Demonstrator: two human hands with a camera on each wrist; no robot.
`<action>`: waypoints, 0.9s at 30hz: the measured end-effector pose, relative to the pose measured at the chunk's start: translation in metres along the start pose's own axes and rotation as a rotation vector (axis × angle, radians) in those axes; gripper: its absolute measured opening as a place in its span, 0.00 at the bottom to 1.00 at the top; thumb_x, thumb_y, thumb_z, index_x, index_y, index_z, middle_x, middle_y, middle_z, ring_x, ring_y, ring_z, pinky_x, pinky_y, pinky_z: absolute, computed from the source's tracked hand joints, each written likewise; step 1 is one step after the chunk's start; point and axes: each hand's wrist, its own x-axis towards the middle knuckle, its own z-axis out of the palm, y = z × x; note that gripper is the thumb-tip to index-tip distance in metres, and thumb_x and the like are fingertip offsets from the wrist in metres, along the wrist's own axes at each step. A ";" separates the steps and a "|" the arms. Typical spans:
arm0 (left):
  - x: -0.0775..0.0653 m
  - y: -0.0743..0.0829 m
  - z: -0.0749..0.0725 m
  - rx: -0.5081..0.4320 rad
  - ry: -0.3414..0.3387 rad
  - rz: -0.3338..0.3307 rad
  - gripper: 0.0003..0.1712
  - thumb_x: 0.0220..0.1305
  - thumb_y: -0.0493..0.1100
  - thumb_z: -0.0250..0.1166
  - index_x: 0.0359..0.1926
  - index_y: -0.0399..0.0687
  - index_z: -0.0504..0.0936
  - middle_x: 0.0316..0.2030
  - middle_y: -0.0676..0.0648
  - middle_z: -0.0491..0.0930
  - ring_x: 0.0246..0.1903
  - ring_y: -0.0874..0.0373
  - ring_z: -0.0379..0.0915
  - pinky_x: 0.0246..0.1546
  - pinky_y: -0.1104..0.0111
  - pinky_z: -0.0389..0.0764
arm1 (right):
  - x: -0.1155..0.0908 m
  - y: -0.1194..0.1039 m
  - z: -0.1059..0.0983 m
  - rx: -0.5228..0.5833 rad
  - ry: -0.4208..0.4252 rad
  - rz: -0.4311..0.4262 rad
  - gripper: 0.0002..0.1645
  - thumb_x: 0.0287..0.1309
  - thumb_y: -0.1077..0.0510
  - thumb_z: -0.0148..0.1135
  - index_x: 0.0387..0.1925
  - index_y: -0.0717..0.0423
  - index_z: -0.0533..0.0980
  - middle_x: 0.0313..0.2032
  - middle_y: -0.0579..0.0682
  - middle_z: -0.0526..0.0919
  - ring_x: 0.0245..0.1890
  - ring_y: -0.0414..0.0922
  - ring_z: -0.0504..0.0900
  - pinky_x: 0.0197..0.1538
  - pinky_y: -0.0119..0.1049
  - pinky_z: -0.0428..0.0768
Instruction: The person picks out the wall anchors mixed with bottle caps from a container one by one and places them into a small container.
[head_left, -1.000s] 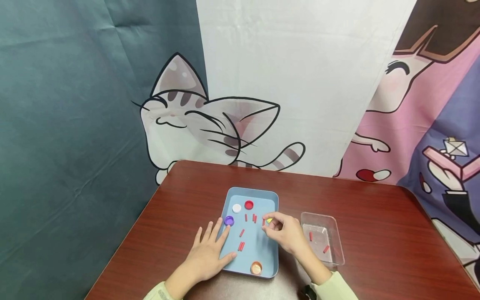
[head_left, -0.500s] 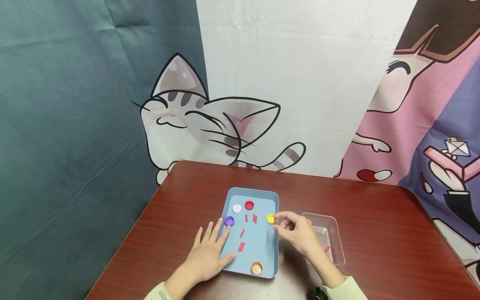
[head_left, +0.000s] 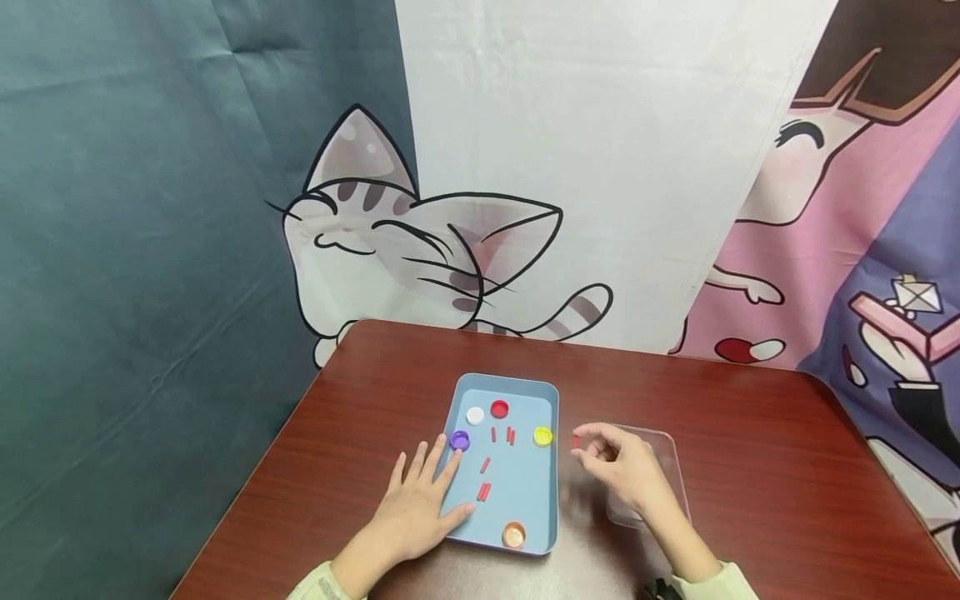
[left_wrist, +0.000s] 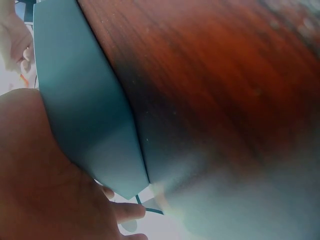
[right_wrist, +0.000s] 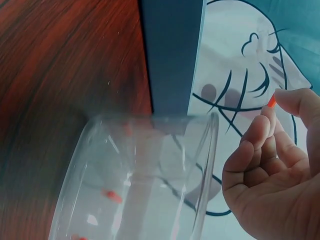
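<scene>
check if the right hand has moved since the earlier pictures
Yes: in the head view the right hand has moved rightward, from over the blue tray to beyond its right rim.

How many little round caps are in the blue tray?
5: white cap and red cap toward the far end; purple cap by the left hand; yellow cap, right side; orange cap, near end. That hand could hide another.

- The right hand (head_left: 626,471) hid much of the clear box (head_left: 666,454) in the head view.
- The lower edge of the right wrist view cut that box off; its red pieces (right_wrist: 112,195) were blurred.
- There, fingers (right_wrist: 256,132) covered most of the pinched red stick (right_wrist: 272,101).
- The left hand (head_left: 408,515) hid a stretch of the blue tray (head_left: 521,483).
</scene>
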 end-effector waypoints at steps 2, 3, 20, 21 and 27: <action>0.000 0.000 0.001 -0.002 -0.002 -0.001 0.47 0.69 0.72 0.52 0.78 0.51 0.60 0.80 0.41 0.47 0.77 0.35 0.45 0.72 0.35 0.47 | -0.001 0.003 -0.003 0.005 0.001 0.000 0.13 0.54 0.59 0.75 0.43 0.50 0.84 0.23 0.40 0.78 0.24 0.34 0.75 0.29 0.28 0.74; 0.000 0.000 0.001 -0.002 -0.003 -0.001 0.47 0.69 0.73 0.52 0.78 0.51 0.60 0.80 0.41 0.47 0.77 0.35 0.45 0.72 0.35 0.47 | -0.001 0.005 -0.005 0.007 0.003 0.000 0.13 0.54 0.59 0.75 0.43 0.51 0.84 0.23 0.41 0.78 0.24 0.34 0.75 0.29 0.28 0.74; 0.000 0.000 -0.001 -0.002 -0.004 -0.003 0.47 0.69 0.73 0.51 0.78 0.50 0.60 0.80 0.41 0.47 0.77 0.35 0.45 0.72 0.35 0.47 | -0.006 0.020 -0.035 0.040 -0.007 0.037 0.16 0.57 0.57 0.75 0.47 0.54 0.83 0.24 0.44 0.77 0.20 0.34 0.71 0.15 0.31 0.69; 0.000 0.000 -0.001 -0.002 -0.002 -0.003 0.47 0.69 0.73 0.51 0.78 0.50 0.60 0.80 0.41 0.47 0.77 0.35 0.45 0.72 0.35 0.47 | -0.007 0.020 -0.037 0.042 -0.010 0.055 0.17 0.58 0.56 0.74 0.48 0.55 0.83 0.25 0.45 0.77 0.21 0.34 0.71 0.14 0.31 0.69; 0.000 0.000 0.001 0.009 0.006 0.001 0.47 0.69 0.73 0.51 0.78 0.50 0.61 0.80 0.40 0.48 0.77 0.35 0.46 0.72 0.35 0.48 | -0.007 0.026 -0.047 0.026 0.011 0.099 0.17 0.59 0.55 0.73 0.48 0.57 0.83 0.26 0.44 0.77 0.24 0.34 0.72 0.21 0.31 0.72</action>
